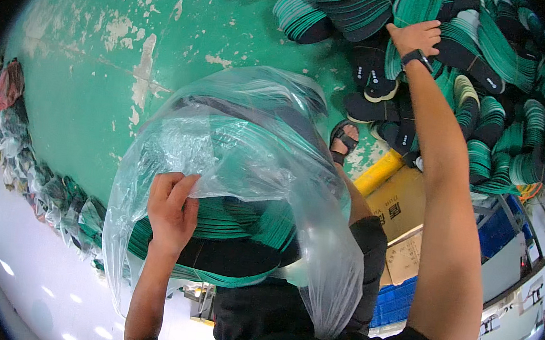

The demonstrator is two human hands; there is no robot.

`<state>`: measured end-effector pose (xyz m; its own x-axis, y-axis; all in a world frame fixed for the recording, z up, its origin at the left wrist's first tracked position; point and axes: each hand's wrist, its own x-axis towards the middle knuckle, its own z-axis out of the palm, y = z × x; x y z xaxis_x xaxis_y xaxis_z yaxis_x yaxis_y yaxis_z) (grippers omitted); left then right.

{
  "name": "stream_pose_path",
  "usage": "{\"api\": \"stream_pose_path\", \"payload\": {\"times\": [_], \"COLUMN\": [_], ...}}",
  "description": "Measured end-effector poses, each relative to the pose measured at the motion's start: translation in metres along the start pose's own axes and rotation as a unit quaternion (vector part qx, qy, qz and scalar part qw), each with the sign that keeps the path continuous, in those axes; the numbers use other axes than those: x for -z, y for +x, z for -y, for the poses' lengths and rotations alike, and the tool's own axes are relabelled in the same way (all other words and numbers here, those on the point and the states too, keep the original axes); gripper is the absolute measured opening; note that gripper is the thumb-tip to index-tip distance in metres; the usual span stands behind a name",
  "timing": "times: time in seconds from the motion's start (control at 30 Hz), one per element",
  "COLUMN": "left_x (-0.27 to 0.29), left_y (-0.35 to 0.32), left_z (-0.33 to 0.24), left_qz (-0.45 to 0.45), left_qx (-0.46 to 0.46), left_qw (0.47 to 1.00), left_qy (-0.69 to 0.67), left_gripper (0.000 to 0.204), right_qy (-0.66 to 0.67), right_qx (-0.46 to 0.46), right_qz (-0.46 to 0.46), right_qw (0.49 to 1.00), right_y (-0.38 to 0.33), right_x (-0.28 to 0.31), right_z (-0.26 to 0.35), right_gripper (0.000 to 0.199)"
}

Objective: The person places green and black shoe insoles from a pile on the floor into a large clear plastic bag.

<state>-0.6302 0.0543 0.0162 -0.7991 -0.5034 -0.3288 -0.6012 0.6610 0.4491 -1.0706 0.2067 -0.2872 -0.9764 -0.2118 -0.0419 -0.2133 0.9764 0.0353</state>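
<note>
My left hand (171,212) pinches the mouth edge of a large clear plastic bag (326,265), which spreads out in front of my body. Inside the bag lie bundled stacks of insoles (229,255), black on top with green edges, some seen through the film. My right arm reaches far out to the right. There my right hand (417,39) grips a green bundle of insoles (421,7) in a big pile, thumb on its left side and fingers over the right. The undersides of both grips are hidden. A dark watch is on my right wrist.
More black and green insole bundles (529,128) are heaped at the far right. My sandalled foot (346,137) stands beside the pile. Nearby are a yellow tube (379,171), a cardboard box (402,204) and a blue crate (393,303). Filled clear bags (56,196) line the left side.
</note>
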Motion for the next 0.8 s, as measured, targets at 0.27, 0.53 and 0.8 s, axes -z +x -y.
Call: {"api": "stream_pose_path", "payload": {"times": [0.27, 0.53, 0.8], "left_x": [0.029, 0.056, 0.079], "left_y": [0.032, 0.040, 0.062], "left_z": [0.010, 0.014, 0.028], "left_qz": [-0.031, 0.080, 0.145], "left_qx": [-0.023, -0.119, -0.206], "left_qw": [0.999, 0.989, 0.967], "left_qy": [-0.025, -0.029, -0.048], "left_gripper": [0.022, 0.024, 0.017], "right_qy": [0.187, 0.577, 0.507], "right_qx": [0.097, 0.210, 0.469], "right_qz": [0.142, 0.273, 0.613], "right_qw": [0.967, 0.740, 0.384], "right_y": [0.029, -0.120, -0.281], "right_x": [0.062, 0.346, 0.371], "right_z": [-0.069, -0.005, 0.062], "right_gripper": [0.107, 0.085, 0.104]}}
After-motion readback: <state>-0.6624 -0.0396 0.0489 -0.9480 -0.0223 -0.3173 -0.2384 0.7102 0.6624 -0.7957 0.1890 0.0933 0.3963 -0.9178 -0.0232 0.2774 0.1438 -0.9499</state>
